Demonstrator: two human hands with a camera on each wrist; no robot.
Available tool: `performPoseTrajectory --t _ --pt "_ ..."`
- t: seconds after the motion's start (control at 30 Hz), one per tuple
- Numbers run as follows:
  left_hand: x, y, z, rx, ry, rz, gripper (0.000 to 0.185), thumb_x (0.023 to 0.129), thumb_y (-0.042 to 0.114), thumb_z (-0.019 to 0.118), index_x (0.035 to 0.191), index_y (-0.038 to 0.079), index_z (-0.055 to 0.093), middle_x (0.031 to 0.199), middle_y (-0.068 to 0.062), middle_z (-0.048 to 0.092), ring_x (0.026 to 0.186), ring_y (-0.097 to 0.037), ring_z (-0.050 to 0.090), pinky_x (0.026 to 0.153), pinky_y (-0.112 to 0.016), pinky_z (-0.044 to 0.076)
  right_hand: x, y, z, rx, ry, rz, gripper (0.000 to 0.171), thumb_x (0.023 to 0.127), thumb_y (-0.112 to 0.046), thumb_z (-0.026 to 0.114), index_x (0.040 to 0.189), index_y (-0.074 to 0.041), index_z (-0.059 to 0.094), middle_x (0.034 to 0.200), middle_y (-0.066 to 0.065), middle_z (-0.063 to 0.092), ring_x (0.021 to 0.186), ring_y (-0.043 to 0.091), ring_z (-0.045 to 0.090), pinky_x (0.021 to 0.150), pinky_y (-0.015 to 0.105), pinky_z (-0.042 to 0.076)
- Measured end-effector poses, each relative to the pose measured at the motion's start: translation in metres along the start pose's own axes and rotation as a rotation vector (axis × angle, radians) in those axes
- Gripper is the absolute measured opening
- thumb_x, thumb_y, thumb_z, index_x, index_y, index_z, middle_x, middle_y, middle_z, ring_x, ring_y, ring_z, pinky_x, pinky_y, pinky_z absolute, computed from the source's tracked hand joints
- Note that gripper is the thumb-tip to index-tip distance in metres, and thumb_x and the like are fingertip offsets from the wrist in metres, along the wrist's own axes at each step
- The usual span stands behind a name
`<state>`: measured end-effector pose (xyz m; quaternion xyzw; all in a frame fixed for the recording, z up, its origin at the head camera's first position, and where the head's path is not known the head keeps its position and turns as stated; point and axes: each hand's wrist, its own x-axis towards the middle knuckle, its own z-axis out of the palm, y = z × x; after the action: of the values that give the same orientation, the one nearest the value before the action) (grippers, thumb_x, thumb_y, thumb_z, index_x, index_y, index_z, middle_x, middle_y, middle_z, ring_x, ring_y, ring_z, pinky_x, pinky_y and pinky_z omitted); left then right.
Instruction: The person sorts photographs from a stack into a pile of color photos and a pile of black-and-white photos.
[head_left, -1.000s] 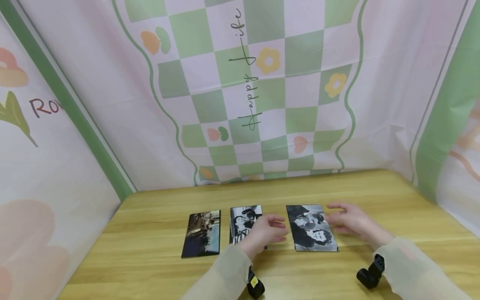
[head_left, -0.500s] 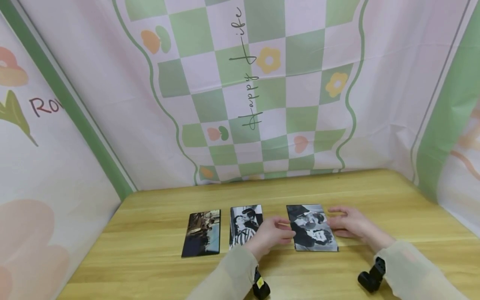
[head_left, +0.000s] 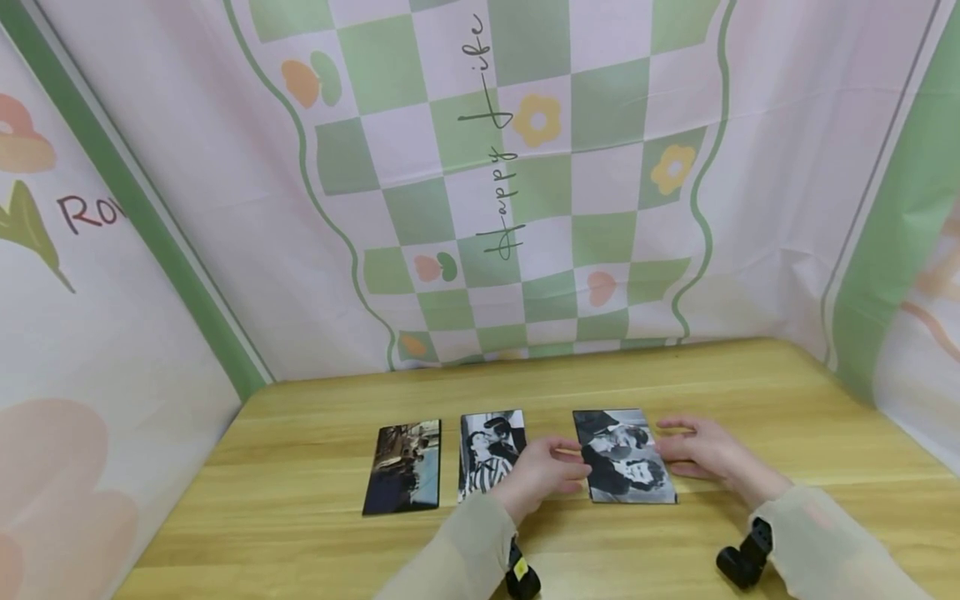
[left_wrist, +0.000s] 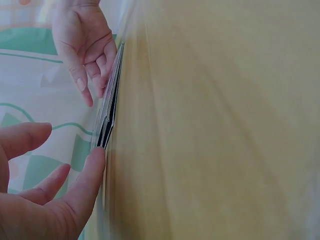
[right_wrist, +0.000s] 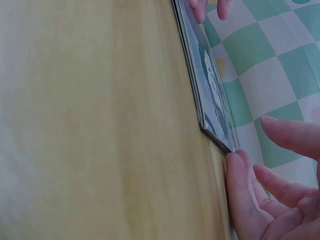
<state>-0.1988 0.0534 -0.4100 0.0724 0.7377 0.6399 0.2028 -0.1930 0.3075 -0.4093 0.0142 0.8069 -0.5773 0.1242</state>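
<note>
Hands are bracketing a stack of black-and-white photographs (head_left: 624,457) that is lying flat on the wooden table (head_left: 750,392). The left hand (head_left: 542,472) is resting at the stack's left edge; in the left wrist view a fingertip (left_wrist: 95,162) is touching the near corner of the stack (left_wrist: 109,107), with the other fingers relaxed and spread, gripping nothing. The right hand (head_left: 701,450) is lying at the stack's right edge; in the right wrist view one finger (right_wrist: 239,197) is pressing against the corner of the stack (right_wrist: 212,97) while the remaining fingers are extended loosely above the table. Neither hand is pinching or lifting the stack; contact is at the edges only.

Two further photographs are lying to the left of the stack: a black-and-white print (head_left: 489,446) just beside the left hand and partly covered by it, and a darker colour print (head_left: 405,467) further left, apart from the first. A checked green and pink cloth backdrop (head_left: 525,183) is hanging behind the table. Black wrist-mounted devices (head_left: 738,557) are showing below both sleeves.
</note>
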Motion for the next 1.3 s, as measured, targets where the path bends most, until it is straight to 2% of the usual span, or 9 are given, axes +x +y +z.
performPoseTrajectory --t 0.5,0.67,0.8,0.93,1.0,1.17,1.3 --pt "-0.002 0.002 0.0 -0.01 0.003 -0.015 0.033 0.084 -0.001 0.067 0.116 -0.001 0.06 0.101 -0.009 0.065 0.088 -0.018 0.066 0.076 -0.033 0.059 -0.001 -0.001 -0.001 0.01 0.008 0.015 0.066 0.091 -0.008 0.059 0.137 0.019 0.021 0.106 0.009 0.067 0.091 0.012 0.063 0.08 0.033 0.058" --pt "-0.003 0.002 -0.001 -0.012 0.011 -0.021 0.033 0.084 0.0 0.067 0.116 0.0 0.061 0.099 -0.008 0.066 0.087 -0.018 0.066 0.076 -0.032 0.059 -0.001 0.0 0.0 0.018 0.02 0.022 0.065 0.09 -0.009 0.06 0.137 0.019 0.024 0.103 0.005 0.067 0.088 0.01 0.063 0.076 0.029 0.059" --pt "-0.003 0.003 0.0 -0.021 0.012 -0.013 0.034 0.083 -0.001 0.067 0.116 0.0 0.06 0.101 -0.009 0.066 0.087 -0.018 0.066 0.076 -0.032 0.059 -0.001 0.001 0.001 0.024 0.025 0.021 0.066 0.089 -0.008 0.062 0.136 0.019 0.024 0.101 0.006 0.067 0.087 0.009 0.063 0.075 0.028 0.058" --pt "-0.003 0.003 0.001 -0.05 0.009 0.01 0.034 0.083 -0.003 0.066 0.117 -0.002 0.059 0.102 -0.01 0.064 0.086 -0.018 0.066 0.077 -0.033 0.059 -0.001 0.001 0.002 0.023 0.021 0.013 0.065 0.089 -0.006 0.061 0.137 0.018 0.024 0.107 0.017 0.066 0.088 0.011 0.064 0.076 0.03 0.059" --pt "-0.003 0.003 0.002 -0.066 0.008 0.028 0.035 0.083 -0.006 0.065 0.117 -0.003 0.059 0.102 -0.011 0.063 0.086 -0.018 0.066 0.077 -0.033 0.059 -0.002 0.0 0.003 0.024 0.021 0.01 0.065 0.089 -0.005 0.061 0.138 0.017 0.024 0.108 0.018 0.066 0.087 0.011 0.064 0.075 0.03 0.059" --pt "-0.002 0.0 0.001 -0.052 0.029 0.071 0.038 0.079 -0.01 0.065 0.116 -0.003 0.061 0.1 -0.009 0.062 0.083 -0.014 0.063 0.075 -0.03 0.059 -0.004 -0.001 0.008 0.052 0.002 -0.009 0.063 0.088 -0.003 0.061 0.139 0.012 0.027 0.1 0.006 0.064 0.082 0.01 0.063 0.07 0.025 0.058" --pt "-0.002 -0.001 -0.002 -0.025 0.036 0.075 0.038 0.078 -0.01 0.066 0.115 0.0 0.063 0.099 -0.007 0.062 0.083 -0.013 0.061 0.075 -0.028 0.059 -0.006 -0.003 0.01 0.079 -0.027 -0.028 0.058 0.089 -0.003 0.059 0.137 0.013 0.031 0.102 0.005 0.062 0.084 0.01 0.061 0.072 0.023 0.057"
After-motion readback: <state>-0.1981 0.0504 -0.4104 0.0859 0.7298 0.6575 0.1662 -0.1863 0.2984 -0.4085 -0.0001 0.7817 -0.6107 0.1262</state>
